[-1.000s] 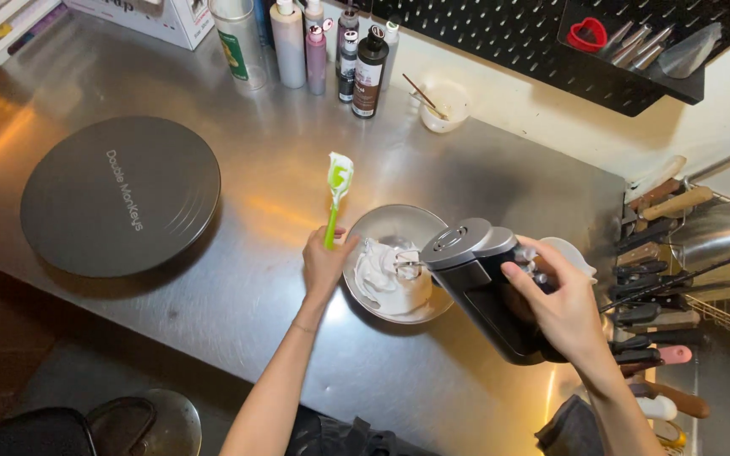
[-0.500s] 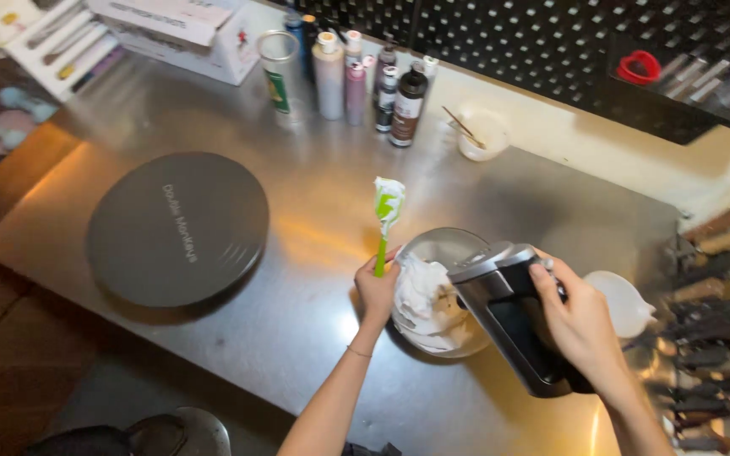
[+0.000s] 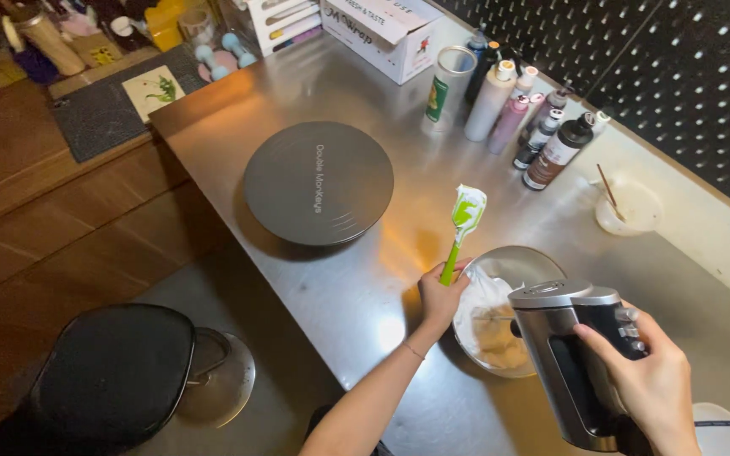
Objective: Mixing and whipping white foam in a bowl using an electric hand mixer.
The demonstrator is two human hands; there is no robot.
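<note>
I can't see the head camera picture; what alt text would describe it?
Seen from above, a person's right hand grips a silver and black electric hand mixer over a metal bowl of white cream, while the left hand at the bowl's rim holds a green-handled spatula upright. A round dark turntable and several bottles stand on the steel counter.

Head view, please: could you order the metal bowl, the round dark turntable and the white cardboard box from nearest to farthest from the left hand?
1. Metal bowl, touching the left hand, on its right.
2. Round dark turntable, up-left.
3. White cardboard box, at the table's far edge.
</note>
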